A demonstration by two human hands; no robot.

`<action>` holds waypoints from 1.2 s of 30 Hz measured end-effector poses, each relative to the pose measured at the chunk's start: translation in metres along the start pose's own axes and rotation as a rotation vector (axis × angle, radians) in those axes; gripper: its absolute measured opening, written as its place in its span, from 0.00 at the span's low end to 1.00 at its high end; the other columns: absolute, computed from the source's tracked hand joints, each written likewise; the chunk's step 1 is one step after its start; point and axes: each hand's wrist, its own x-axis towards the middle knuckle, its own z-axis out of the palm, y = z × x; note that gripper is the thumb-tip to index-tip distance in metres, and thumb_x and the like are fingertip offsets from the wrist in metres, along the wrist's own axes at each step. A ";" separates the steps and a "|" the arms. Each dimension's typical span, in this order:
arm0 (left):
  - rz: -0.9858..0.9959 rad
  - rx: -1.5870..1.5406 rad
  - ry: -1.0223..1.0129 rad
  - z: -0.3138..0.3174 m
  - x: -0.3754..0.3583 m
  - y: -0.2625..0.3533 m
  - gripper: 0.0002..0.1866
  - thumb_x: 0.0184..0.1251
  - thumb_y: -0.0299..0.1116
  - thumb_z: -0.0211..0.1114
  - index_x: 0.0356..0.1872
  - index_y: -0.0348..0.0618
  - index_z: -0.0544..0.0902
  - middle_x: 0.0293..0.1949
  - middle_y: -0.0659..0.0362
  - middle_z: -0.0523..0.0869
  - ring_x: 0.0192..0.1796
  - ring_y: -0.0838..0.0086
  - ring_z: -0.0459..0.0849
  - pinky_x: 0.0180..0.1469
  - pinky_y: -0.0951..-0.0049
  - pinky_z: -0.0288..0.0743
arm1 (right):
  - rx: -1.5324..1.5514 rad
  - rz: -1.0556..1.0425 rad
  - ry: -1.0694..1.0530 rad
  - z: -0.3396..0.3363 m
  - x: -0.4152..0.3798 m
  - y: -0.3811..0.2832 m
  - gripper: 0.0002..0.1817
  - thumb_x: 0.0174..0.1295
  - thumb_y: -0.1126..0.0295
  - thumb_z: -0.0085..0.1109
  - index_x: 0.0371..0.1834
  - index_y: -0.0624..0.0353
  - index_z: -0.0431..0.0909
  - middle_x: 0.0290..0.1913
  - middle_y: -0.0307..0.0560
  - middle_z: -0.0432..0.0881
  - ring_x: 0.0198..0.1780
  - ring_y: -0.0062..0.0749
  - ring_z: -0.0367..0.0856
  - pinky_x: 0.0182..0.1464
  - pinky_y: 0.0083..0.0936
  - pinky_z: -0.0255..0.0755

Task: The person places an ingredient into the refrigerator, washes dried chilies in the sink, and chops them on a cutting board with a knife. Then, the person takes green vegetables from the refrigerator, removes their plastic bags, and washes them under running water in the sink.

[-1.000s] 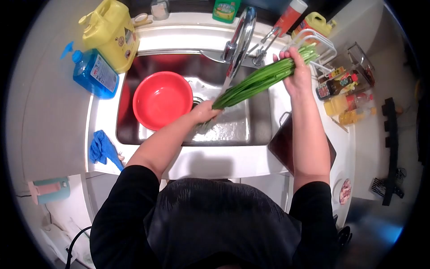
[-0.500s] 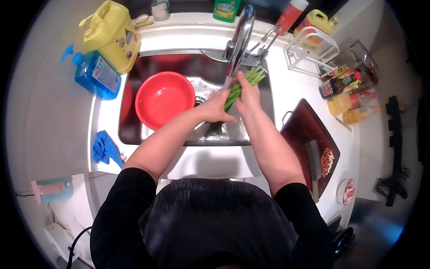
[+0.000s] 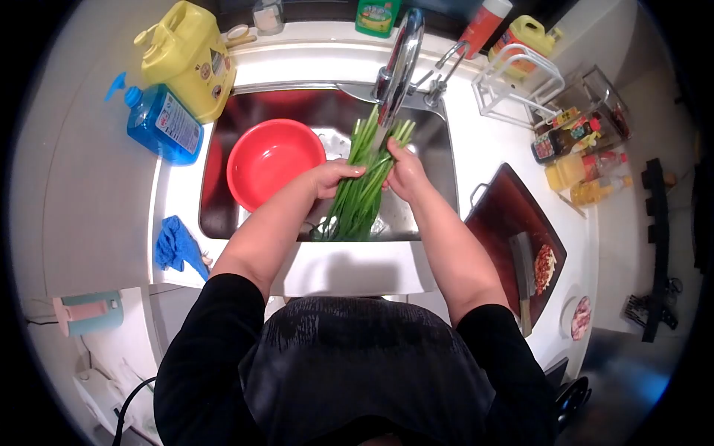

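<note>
A bunch of long green garlic chives (image 3: 360, 192) is spread between my hands over the sink (image 3: 439, 182), under the chrome faucet (image 3: 404, 63). Water runs down onto the stalks. My left hand (image 3: 334, 177) grips the bunch from the left, its thumb lying across the stalks. On the other side my right hand (image 3: 405, 172) holds the right part of the stalks between thumb and fingers. The leafy ends hang toward the sink's front edge. Left of my hands, a red basin (image 3: 271, 165) sits in the sink.
To the right lies a dark cutting board (image 3: 497, 210) with a cleaver (image 3: 522, 275) and chopped food (image 3: 544, 269). A blue soap bottle (image 3: 165, 125) and a yellow jug (image 3: 190, 63) stand at the left. A blue cloth (image 3: 177, 245) lies on the counter; several sauce bottles (image 3: 569, 141) are at right.
The chives have fanned out and now show their full length between my hands. My left hand has moved left and turned; my right hand has come slightly lower.
</note>
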 end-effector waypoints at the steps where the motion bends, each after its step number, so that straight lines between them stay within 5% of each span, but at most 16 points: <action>1: -0.002 -0.042 -0.018 -0.002 0.000 -0.002 0.26 0.60 0.38 0.60 0.56 0.34 0.68 0.51 0.48 0.76 0.54 0.60 0.75 0.56 0.61 0.71 | 0.045 0.012 -0.038 0.001 -0.003 0.000 0.15 0.65 0.64 0.44 0.51 0.60 0.67 0.42 0.47 0.77 0.37 0.30 0.78 0.37 0.26 0.72; 4: -0.034 -0.088 0.172 -0.009 0.002 -0.010 0.24 0.59 0.38 0.60 0.54 0.36 0.69 0.48 0.50 0.78 0.51 0.62 0.78 0.52 0.62 0.73 | -0.490 -0.264 0.245 0.033 -0.005 0.010 0.18 0.62 0.63 0.50 0.51 0.62 0.67 0.42 0.49 0.77 0.37 0.30 0.78 0.38 0.25 0.72; 5: -0.007 -0.056 0.237 -0.008 0.003 -0.012 0.23 0.59 0.37 0.61 0.52 0.36 0.70 0.47 0.50 0.78 0.49 0.63 0.79 0.50 0.63 0.75 | -0.742 -0.580 0.251 0.015 0.017 0.029 0.21 0.58 0.63 0.55 0.51 0.64 0.67 0.43 0.49 0.77 0.38 0.30 0.78 0.39 0.26 0.72; 11: 0.037 0.171 0.451 0.027 0.013 -0.008 0.18 0.57 0.33 0.63 0.46 0.36 0.73 0.39 0.55 0.80 0.38 0.67 0.81 0.40 0.67 0.77 | -0.886 -0.251 0.582 0.017 0.040 0.020 0.24 0.58 0.54 0.50 0.44 0.67 0.71 0.28 0.59 0.79 0.29 0.44 0.79 0.30 0.37 0.72; 13: 0.040 0.107 0.407 0.023 0.014 -0.010 0.17 0.57 0.31 0.60 0.46 0.36 0.72 0.39 0.53 0.80 0.39 0.66 0.81 0.41 0.66 0.77 | -1.236 -0.431 0.504 0.001 0.081 0.052 0.29 0.58 0.53 0.48 0.52 0.70 0.68 0.49 0.71 0.70 0.49 0.53 0.74 0.47 0.38 0.70; 15: 0.099 0.109 0.291 0.004 0.017 -0.017 0.22 0.57 0.31 0.61 0.53 0.39 0.69 0.50 0.54 0.75 0.51 0.64 0.76 0.53 0.61 0.71 | -0.860 -0.492 0.567 0.020 0.050 0.055 0.37 0.49 0.57 0.58 0.54 0.79 0.61 0.53 0.73 0.66 0.53 0.55 0.70 0.53 0.35 0.67; 17: 0.030 0.157 0.256 -0.028 0.012 -0.018 0.24 0.57 0.31 0.61 0.55 0.38 0.68 0.53 0.55 0.74 0.55 0.63 0.73 0.57 0.61 0.68 | -0.793 -0.438 0.493 0.028 0.015 0.037 0.34 0.41 0.58 0.65 0.48 0.72 0.67 0.43 0.64 0.76 0.46 0.50 0.76 0.49 0.32 0.70; 21: -0.020 0.213 0.142 -0.037 0.012 -0.019 0.21 0.57 0.32 0.61 0.53 0.39 0.70 0.51 0.56 0.76 0.53 0.65 0.74 0.56 0.63 0.68 | -0.708 -0.275 0.675 0.052 -0.007 0.016 0.34 0.32 0.54 0.71 0.43 0.63 0.73 0.38 0.57 0.79 0.42 0.49 0.78 0.48 0.34 0.70; 24: -0.065 0.145 0.045 -0.040 0.015 -0.006 0.18 0.57 0.32 0.61 0.49 0.40 0.73 0.48 0.57 0.78 0.51 0.68 0.76 0.55 0.65 0.68 | -0.764 -0.502 0.613 0.041 0.031 0.033 0.34 0.31 0.53 0.71 0.41 0.63 0.74 0.40 0.59 0.78 0.44 0.49 0.77 0.49 0.34 0.70; 28: -0.054 0.253 0.119 -0.010 0.016 -0.001 0.20 0.58 0.34 0.60 0.50 0.39 0.72 0.48 0.55 0.77 0.51 0.68 0.76 0.53 0.67 0.72 | -0.753 -0.491 0.670 0.025 0.075 0.042 0.37 0.33 0.48 0.69 0.41 0.68 0.74 0.42 0.61 0.77 0.45 0.50 0.76 0.49 0.33 0.70; 29: -0.037 0.278 0.123 0.021 0.009 0.000 0.20 0.58 0.34 0.60 0.51 0.37 0.71 0.47 0.54 0.78 0.49 0.67 0.77 0.51 0.67 0.73 | -0.837 -0.379 0.853 0.026 0.084 0.039 0.22 0.41 0.56 0.63 0.31 0.66 0.79 0.33 0.59 0.80 0.38 0.48 0.80 0.41 0.36 0.73; 30: -0.137 0.288 0.206 0.006 0.012 0.004 0.19 0.59 0.34 0.59 0.50 0.35 0.71 0.45 0.54 0.78 0.48 0.67 0.78 0.51 0.68 0.73 | -1.069 -0.229 0.740 -0.003 0.134 0.053 0.32 0.50 0.43 0.54 0.35 0.68 0.78 0.35 0.60 0.79 0.36 0.48 0.79 0.41 0.37 0.72; 33: -0.187 0.250 0.167 -0.004 0.002 0.007 0.20 0.58 0.35 0.59 0.48 0.33 0.73 0.46 0.50 0.78 0.48 0.63 0.78 0.52 0.64 0.73 | -0.201 -0.023 0.519 0.032 0.037 0.019 0.36 0.55 0.40 0.50 0.47 0.67 0.72 0.39 0.56 0.79 0.40 0.43 0.79 0.42 0.37 0.72; 34: -0.203 0.147 0.129 -0.008 0.001 0.004 0.20 0.57 0.35 0.60 0.47 0.33 0.73 0.46 0.49 0.79 0.47 0.60 0.79 0.52 0.62 0.73 | -0.113 -0.460 0.202 0.054 0.000 0.019 0.35 0.52 0.47 0.58 0.52 0.68 0.65 0.44 0.56 0.77 0.44 0.46 0.77 0.47 0.37 0.70; 35: -0.232 0.146 0.120 -0.010 0.001 0.003 0.19 0.57 0.34 0.59 0.47 0.32 0.73 0.44 0.48 0.79 0.46 0.60 0.80 0.51 0.62 0.74 | -0.703 -0.686 0.367 0.020 0.039 0.055 0.34 0.51 0.54 0.61 0.55 0.66 0.62 0.46 0.55 0.76 0.44 0.46 0.77 0.50 0.35 0.68; 36: -0.154 0.177 0.124 0.000 -0.003 -0.004 0.17 0.57 0.32 0.59 0.46 0.32 0.73 0.42 0.48 0.80 0.45 0.60 0.81 0.49 0.62 0.75 | -0.817 -0.648 0.396 0.034 0.021 0.047 0.30 0.50 0.57 0.61 0.53 0.64 0.66 0.43 0.56 0.77 0.45 0.45 0.77 0.49 0.35 0.69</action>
